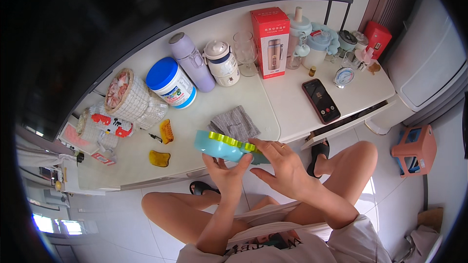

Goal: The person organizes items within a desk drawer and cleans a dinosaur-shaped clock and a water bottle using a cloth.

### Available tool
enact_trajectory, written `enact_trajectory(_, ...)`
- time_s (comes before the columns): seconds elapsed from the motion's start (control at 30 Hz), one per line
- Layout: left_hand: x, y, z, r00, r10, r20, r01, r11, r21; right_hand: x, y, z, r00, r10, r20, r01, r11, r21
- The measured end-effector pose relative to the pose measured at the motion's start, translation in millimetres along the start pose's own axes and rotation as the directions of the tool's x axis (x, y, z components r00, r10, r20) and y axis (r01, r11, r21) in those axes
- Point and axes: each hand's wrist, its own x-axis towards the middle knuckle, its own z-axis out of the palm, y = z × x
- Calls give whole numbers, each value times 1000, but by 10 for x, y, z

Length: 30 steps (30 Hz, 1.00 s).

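Observation:
A light-blue plastic object with a scalloped yellow-green edge point(219, 148) is tilted above the front edge of the white cabinet top. My left hand point(227, 171) holds it from below, the thumb against its side. My right hand point(279, 166) is at its right end, fingertips on the yellow-green edge and thumb apart; whether it grips cannot be told. Just behind lies a folded grey striped cloth point(236, 122). To the left on the cabinet top are an amber-coloured comb point(166, 131), an amber scraping plate point(159, 158) and a small dark tube point(155, 137).
Behind stand a blue-lidded tub point(172, 83), a lilac flask point(193, 64), a white lidded bottle point(222, 64), a glass goblet point(245, 51) and a red box point(270, 44). A phone point(321, 100) and round dial gauge point(344, 77) lie right, above an open drawer point(342, 126).

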Motion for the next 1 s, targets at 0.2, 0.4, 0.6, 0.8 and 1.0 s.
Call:
enact_trajectory(0.2, -65, -65, 57, 983, 166, 80, -181, 949, 256, -46, 111, 58, 990, 89, -111, -80, 994, 77)
enact_trajectory(0.4, -103, -9, 177, 979, 169, 112, -188, 963, 192, -69, 176, 37, 994, 67, -89, -62, 996, 58)
enact_trajectory(0.6, -31, -156, 239, 979, 155, 132, -187, 941, 280, -15, 209, 17, 990, 122, -73, -123, 992, -7)
enact_trajectory(0.8, 336, 32, 373, 905, 316, 285, -406, 842, 355, 410, 766, -36, 958, 149, -245, -103, 976, 189)
enact_trajectory(1.0, 459, 51, 107, 930, 282, 236, -361, 826, 433, 951, 1405, -58, 949, 141, -283, -111, 986, 122)
